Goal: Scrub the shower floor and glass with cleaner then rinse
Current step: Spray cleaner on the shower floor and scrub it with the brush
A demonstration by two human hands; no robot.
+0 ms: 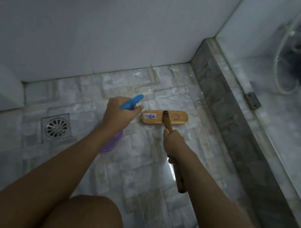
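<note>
**Both arms stretched forward and down**

The left hand (pixel 120 114) curls round the neck of a spray bottle (pixel 131 102); the right hand (pixel 172 141) grips a brush handle (pixel 168 123), thumb laid along it. A bare knee (pixel 84 218) bends between the forearms.

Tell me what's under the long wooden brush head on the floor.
Pale stone-pattern floor tiles show all around the flat wooden brush head. Its bristles and the tile directly beneath are covered by the wooden block.

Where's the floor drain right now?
In the head view the drain is set in the floor at the left side, just left of the left hand, which grips the spray bottle.
</note>
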